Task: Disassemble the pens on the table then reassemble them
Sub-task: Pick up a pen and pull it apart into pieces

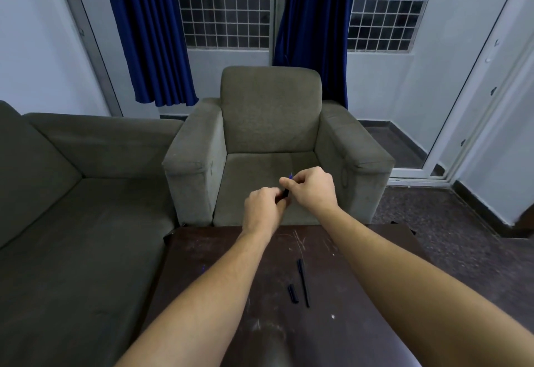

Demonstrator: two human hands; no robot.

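Observation:
Both my hands are raised beyond the far edge of the dark brown table [216, 294], in front of the armchair. My left hand [264, 207] and my right hand [310, 189] grip the two ends of one dark pen [286, 192], which is mostly hidden by the fingers; a bluish tip pokes out above my right fingers. On the table between my forearms lie a long thin dark pen part [303, 283] and, to its left, a short dark cap [292, 293]. The two lie apart, roughly parallel.
A grey armchair [271, 124] stands just past the table. A grey sofa [72, 193] runs along the left side. Blue curtains and a grilled window are at the back, with a white door frame at the right.

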